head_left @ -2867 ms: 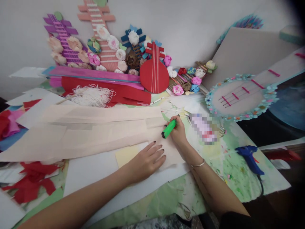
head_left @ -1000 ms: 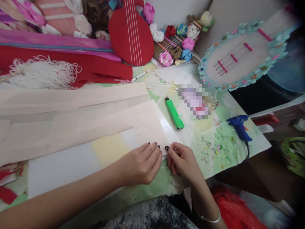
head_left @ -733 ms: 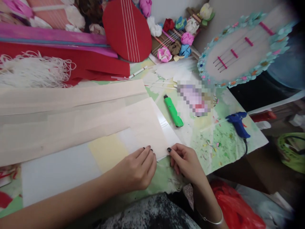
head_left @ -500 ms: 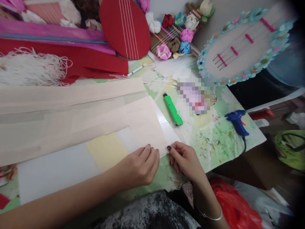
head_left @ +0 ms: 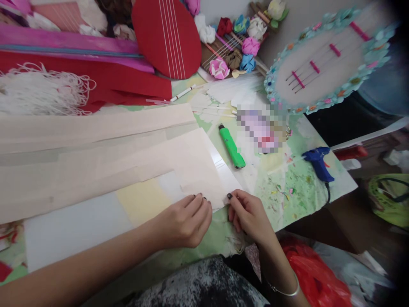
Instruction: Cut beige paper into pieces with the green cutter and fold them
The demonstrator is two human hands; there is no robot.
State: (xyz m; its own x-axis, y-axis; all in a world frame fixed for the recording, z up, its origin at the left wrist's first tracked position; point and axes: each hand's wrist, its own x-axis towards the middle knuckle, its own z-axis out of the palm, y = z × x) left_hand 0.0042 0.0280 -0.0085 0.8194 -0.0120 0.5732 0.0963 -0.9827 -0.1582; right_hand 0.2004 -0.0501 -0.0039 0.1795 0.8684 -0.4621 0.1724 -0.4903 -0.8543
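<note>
A pale peach sheet [head_left: 191, 157], paper or thin cloth, lies over a white board [head_left: 76, 230] with a yellow patch [head_left: 140, 200]. My left hand [head_left: 188, 221] is at the sheet's near edge, its fingers curled together and pinching that edge; the thumb is hidden. At the near right corner, my right hand [head_left: 244, 211] pinches the sheet between thumb and curled fingers. Past the hands lies a bright green cutter-like tool [head_left: 232, 147]. A longer peach strip [head_left: 96, 128] stretches away to the left.
A blue glue gun [head_left: 318, 162] rests near the table's right edge. Toward the back stand a red oval with white strings [head_left: 166, 38], paper flowers [head_left: 233, 55] and a flower-rimmed oval [head_left: 329, 64]. White cords [head_left: 44, 89] lie on red material at left. A red bag [head_left: 313, 273] sits below.
My right fingertips have shifted very slightly to the right at the sheet's corner. My left hand has edged slightly left. Everything else is in place.
</note>
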